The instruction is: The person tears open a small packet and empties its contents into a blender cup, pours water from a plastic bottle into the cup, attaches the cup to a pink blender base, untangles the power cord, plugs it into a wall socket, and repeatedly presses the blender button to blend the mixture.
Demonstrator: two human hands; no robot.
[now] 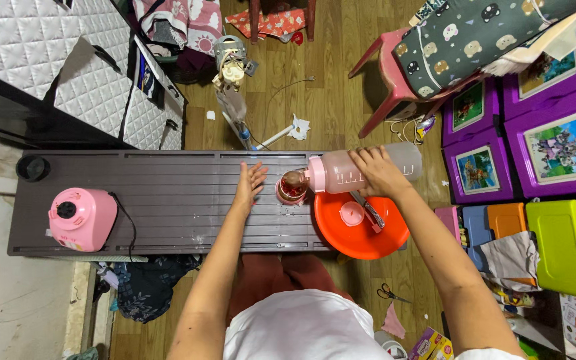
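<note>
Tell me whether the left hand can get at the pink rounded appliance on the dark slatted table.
Probably yes: the left hand lies open, holding nothing, and only bare dark slatted table separates it from the pink rounded appliance.

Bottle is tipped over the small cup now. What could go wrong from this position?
1. The right hand holds the pink-capped bottle nearly horizontal over the small cup; the cup's mouth is narrow, so liquid may overshoot onto the dark table.
2. The left hand lies flat beside the cup, apparently not gripping it, so the cup could tip if nudged.
3. The orange plate overhangs the table edge and might get knocked off.
</note>
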